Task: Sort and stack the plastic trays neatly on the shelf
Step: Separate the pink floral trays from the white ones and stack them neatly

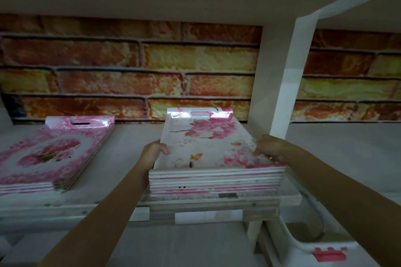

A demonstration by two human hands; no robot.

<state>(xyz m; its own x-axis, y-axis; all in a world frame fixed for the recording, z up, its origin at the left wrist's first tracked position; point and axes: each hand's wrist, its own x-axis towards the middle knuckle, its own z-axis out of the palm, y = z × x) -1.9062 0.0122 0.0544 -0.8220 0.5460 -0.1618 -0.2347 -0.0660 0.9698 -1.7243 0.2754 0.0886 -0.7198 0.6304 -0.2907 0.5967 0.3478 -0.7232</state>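
Note:
A stack of several white plastic trays printed with pink blossoms lies on the pale shelf board, its near end overhanging the shelf's front edge. My left hand grips the stack's left rim with the thumb on top. My right hand grips the right rim, fingers curled over the edge. A second stack of trays with a pink rose pattern lies to the left on the same shelf, fanned slightly askew.
A brick-patterned wall backs the shelf. A white upright post stands just right of the held stack, with another bay beyond it. A shelf board spans overhead. A white plastic item with red marking sits low right.

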